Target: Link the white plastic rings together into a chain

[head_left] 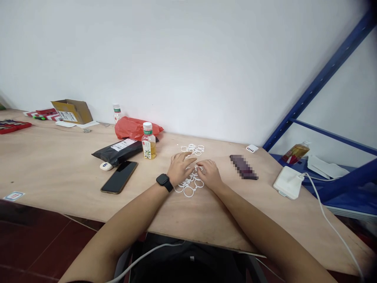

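Observation:
A cluster of thin white rings (189,192), several of them touching or overlapping, lies on the table under and between my hands. My left hand (179,169), with a black watch on its wrist, hovers over the cluster's left side with its fingers stretched and apart. On the right, my right hand (211,175) has its fingers bent together against a white ring at the top of the cluster; its grip is partly hidden. Just beyond my fingertips is a second group of white rings (200,148).
Left of my hands are a drink bottle (149,143), a phone (119,177), a black parcel (118,152) and a red bag (132,127). To the right lie a pixelated dark object (244,167), a white cabled box (288,182) and a blue metal frame (321,74).

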`<state>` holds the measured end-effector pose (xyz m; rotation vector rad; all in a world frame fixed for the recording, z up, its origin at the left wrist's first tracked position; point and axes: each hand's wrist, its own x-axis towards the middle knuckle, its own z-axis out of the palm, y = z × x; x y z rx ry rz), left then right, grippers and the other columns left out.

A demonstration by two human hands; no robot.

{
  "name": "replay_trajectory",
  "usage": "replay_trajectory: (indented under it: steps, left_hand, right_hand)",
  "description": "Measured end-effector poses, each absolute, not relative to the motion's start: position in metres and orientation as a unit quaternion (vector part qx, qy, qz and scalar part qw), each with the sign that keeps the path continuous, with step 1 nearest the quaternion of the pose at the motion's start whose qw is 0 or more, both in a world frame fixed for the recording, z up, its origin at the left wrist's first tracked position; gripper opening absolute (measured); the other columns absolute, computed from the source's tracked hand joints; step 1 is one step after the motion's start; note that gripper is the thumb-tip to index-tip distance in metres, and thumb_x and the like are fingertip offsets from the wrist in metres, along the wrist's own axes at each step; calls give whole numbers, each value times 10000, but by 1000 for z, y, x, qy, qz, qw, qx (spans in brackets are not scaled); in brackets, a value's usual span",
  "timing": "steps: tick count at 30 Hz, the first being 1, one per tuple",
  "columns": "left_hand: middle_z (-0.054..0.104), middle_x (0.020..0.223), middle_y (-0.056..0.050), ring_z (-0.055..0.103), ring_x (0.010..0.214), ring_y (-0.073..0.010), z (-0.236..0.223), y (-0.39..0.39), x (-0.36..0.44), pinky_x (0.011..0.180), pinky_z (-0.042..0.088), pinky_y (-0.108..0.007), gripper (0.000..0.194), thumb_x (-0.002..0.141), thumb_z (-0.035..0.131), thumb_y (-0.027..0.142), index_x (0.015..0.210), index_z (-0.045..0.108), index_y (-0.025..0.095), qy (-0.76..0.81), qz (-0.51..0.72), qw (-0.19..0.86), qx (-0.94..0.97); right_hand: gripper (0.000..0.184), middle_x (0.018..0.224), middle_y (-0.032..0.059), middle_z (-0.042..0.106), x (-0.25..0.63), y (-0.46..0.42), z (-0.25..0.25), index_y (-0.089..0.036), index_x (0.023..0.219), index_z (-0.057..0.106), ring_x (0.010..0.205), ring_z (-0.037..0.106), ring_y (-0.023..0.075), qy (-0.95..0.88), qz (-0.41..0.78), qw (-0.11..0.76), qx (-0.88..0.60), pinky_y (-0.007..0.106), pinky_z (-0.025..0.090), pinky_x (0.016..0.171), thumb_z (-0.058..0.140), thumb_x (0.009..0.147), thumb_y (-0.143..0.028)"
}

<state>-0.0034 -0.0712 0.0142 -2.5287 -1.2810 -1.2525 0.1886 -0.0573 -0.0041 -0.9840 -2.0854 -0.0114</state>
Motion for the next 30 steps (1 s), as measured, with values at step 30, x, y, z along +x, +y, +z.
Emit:
replay_trajectory:
  steps: [30]
  left_hand:
    - [752,929,-56,691,875,-185,12,-68,4,845,537,-325,135,844,618,265,873,711,173,-380,-502,-255,-733]
  right_hand:
    - [216,850,43,664,181,-61,0,-222,863,623,808,615,202,-767,170,481,-389,333,483,774,535,912,-413]
